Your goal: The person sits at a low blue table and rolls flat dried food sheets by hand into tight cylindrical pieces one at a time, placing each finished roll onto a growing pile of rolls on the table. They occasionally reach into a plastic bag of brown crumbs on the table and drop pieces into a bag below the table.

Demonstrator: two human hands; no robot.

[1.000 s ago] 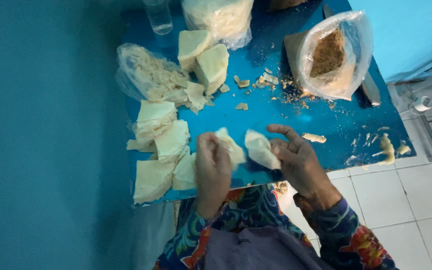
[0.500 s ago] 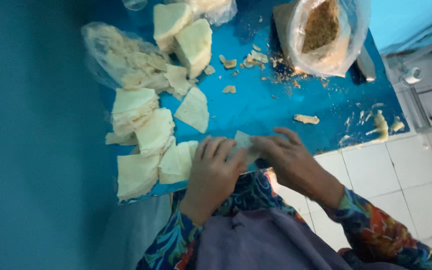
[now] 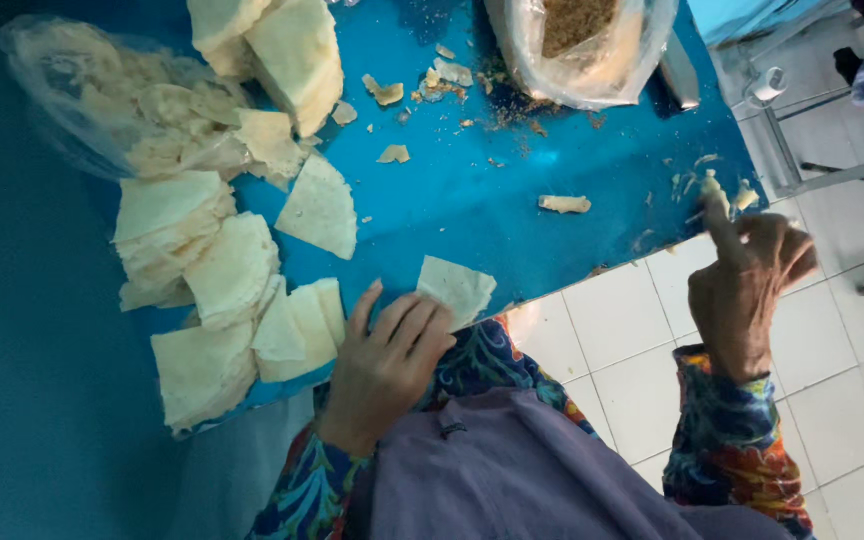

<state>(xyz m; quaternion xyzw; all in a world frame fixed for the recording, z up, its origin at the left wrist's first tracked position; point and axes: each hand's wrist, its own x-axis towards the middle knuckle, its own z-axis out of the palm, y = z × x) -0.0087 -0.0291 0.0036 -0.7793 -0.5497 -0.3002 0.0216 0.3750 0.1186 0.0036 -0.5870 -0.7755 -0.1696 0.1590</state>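
The left hand [image 3: 384,365] is now pressing one pale triangular pastry sheet [image 3: 457,290] flat on the blue worktop [image 3: 512,215], while the right hand [image 3: 749,290] is lifting away, fingers loosely curled, holding nothing; folding has paused.

1. Even, soft daylight; bright on the white floor tiles [image 3: 642,350].
2. Left edge falls into dim teal shadow.
3. Slight motion blur on the right hand [image 3: 747,290].
4. Mild sheen on the counter [image 3: 512,210].
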